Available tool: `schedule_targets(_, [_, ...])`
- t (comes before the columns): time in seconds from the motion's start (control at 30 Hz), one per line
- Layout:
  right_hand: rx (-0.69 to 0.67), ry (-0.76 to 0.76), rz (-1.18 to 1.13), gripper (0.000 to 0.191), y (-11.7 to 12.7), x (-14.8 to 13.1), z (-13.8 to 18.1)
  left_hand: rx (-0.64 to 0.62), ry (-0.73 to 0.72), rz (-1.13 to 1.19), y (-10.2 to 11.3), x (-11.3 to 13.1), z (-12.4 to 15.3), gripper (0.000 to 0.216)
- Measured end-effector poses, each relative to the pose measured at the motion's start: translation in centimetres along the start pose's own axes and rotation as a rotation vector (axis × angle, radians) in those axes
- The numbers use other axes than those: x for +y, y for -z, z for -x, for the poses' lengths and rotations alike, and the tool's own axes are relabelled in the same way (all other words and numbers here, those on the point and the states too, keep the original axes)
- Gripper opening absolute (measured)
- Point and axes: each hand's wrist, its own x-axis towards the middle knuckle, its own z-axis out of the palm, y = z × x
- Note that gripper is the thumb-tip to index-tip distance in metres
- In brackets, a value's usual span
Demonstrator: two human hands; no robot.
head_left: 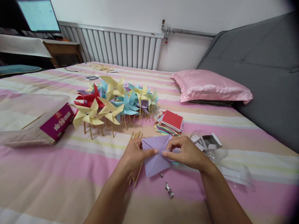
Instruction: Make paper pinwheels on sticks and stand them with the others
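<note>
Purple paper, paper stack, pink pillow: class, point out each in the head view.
Purple paper (157, 162): head view, just below its centre.
Paper stack (172, 120): head view, red top sheet.
Pink pillow (211, 85): head view, its upper side.

A pink pillow (210, 85) lies on the striped sheet (88, 174), near the grey headboard (257, 62). Along the wall (112, 12) stands a radiator (112, 46), and beside it a pipe (193, 32) with a red valve (166, 41). At the left, a screen (38, 15) is lit.

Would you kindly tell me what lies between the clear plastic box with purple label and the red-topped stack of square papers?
A cluster of multicoloured paper pinwheels on thin tan sticks stands there, in the head view.
</note>
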Motion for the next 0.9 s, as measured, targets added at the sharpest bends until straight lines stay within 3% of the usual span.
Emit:
schedule_targets(0.3, [0.027, 0.029, 0.082, 0.014, -0.04, -0.45, 0.14, -0.021, -0.038, -0.028, -0.05, -0.25, -0.15, 0.036])
schedule_targets(0.9, [-0.026, 0.058, 0.038, 0.014, 0.26, -0.27, 0.16, -0.069, -0.044, -0.027, -0.04, -0.22, -0.14, 0.037])
